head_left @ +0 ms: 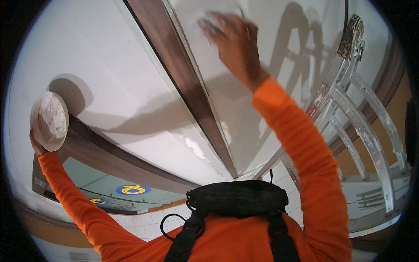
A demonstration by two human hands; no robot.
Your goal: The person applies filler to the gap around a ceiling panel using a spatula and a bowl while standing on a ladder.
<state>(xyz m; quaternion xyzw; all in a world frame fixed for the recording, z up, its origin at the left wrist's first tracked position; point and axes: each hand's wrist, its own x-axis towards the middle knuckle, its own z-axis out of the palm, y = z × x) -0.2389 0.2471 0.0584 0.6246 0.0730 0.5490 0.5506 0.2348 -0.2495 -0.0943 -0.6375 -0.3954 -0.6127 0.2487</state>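
At the far left, my left hand (37, 143) grips a round, shallow pale bowl (53, 121) from below and behind, most of its fingers hidden. White paste coats the inside of the bowl. My right hand (235, 41) is raised at the upper middle, close to the white panel surface (209, 65), just right of a brown wooden beam (174, 56). Its fingers are bent and blurred by motion, with whitish smears on them. A thin dark edge shows by the fingers, but what they hold cannot be made out.
A paste-spattered metal ladder (364, 126) stands at the right, near my right arm. Brown wooden trim (131, 155) borders a glass pane (96, 174) with blue and yellow signs at the lower left. White floor tiles (152, 220) lie far below. A black strapped pouch (238, 198) sits on my chest.
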